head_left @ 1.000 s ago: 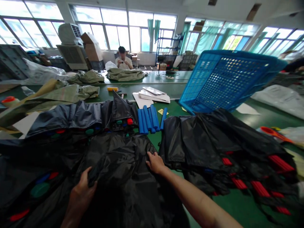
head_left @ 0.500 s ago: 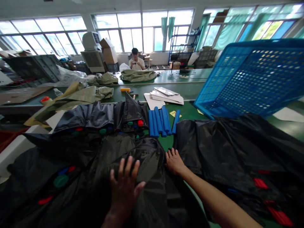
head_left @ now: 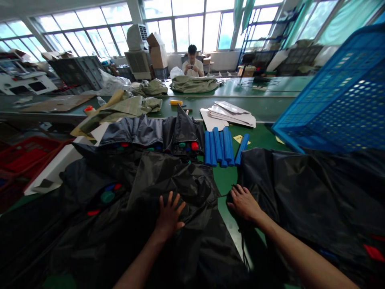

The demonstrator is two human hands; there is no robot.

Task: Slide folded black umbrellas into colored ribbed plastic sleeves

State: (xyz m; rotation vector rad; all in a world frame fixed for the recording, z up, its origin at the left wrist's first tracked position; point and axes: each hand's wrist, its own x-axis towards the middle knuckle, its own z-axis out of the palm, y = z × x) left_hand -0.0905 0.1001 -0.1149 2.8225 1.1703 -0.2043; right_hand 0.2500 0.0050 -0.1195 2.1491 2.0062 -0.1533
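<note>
My left hand (head_left: pixel 170 214) presses down with fingers spread on a black fabric bag (head_left: pixel 177 172) in front of me. My right hand (head_left: pixel 245 204) is closed at the left edge of another black bag (head_left: pixel 294 180), its fingers bent around a thin dark cord (head_left: pixel 224 195). That cord runs from the first bag's edge to the fingers, and a length of cord (head_left: pixel 244 251) trails below this hand. Further black bags lie at left, one showing a green cap-like piece (head_left: pixel 107 196) and red pieces in its opening. Behind it, a bag (head_left: pixel 189 128) shows red and green ends.
Several ribbed blue sticks (head_left: pixel 219 148) lie on the green table (head_left: pixel 225 176). White cards (head_left: pixel 231 114) are stacked beyond them. A large blue crate (head_left: pixel 333 96) stands tilted at right, a red crate (head_left: pixel 36 154) at left. A person (head_left: pixel 193 64) sits across the tables.
The view has swung left, so things appear further right. My left hand has flattened onto the bag. My right hand has moved slightly right, with a gap opening between it and the bag.
</note>
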